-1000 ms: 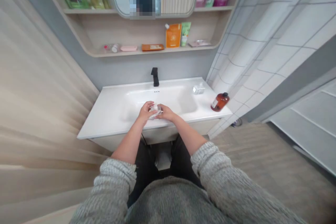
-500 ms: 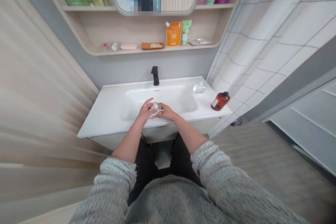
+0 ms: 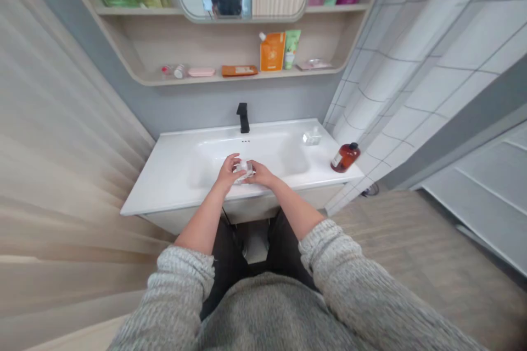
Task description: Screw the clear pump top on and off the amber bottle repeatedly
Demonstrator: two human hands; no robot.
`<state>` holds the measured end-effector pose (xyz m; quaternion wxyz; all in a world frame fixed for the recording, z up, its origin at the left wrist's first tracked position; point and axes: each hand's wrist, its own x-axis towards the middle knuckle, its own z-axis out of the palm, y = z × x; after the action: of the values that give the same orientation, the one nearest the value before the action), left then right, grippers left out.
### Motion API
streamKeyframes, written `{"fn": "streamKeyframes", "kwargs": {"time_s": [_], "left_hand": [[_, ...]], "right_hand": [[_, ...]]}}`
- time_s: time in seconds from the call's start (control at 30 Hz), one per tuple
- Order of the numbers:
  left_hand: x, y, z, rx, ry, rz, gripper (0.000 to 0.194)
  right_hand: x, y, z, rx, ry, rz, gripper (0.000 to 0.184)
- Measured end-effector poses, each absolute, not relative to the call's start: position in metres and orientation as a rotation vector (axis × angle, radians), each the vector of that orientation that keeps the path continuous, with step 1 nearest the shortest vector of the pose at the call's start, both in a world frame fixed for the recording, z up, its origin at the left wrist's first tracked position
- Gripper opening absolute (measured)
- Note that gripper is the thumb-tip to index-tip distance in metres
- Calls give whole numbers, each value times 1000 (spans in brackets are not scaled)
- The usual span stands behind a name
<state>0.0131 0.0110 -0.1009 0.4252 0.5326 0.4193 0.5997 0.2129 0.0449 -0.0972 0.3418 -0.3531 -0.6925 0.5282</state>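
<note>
A white washbasin vanity (image 3: 164, 192) is set against a grey wall (image 3: 185, 112), with white tiles (image 3: 411, 98) beside it and a curved wooden shelf (image 3: 230, 79) mounted above.
</note>
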Motion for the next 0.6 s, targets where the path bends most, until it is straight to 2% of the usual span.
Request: {"fn": "streamKeyframes", "kwargs": {"time_s": [0.2, 0.33, 0.43, 0.6], "left_hand": [[13, 11, -101, 1318, 1028, 1486, 86], [14, 11, -101, 1320, 990, 1467, 94], [13, 11, -102, 1320, 1001, 1447, 90], [12, 11, -102, 1347, 1046, 1496, 91]], "right_hand": [[213, 44, -95, -938, -1806, 1342, 77], [213, 44, -95, -894, -1803, 1361, 74], [213, 44, -95, -895, -1803, 1357, 72], [213, 44, -95, -910, -1791, 1364, 76]]}}
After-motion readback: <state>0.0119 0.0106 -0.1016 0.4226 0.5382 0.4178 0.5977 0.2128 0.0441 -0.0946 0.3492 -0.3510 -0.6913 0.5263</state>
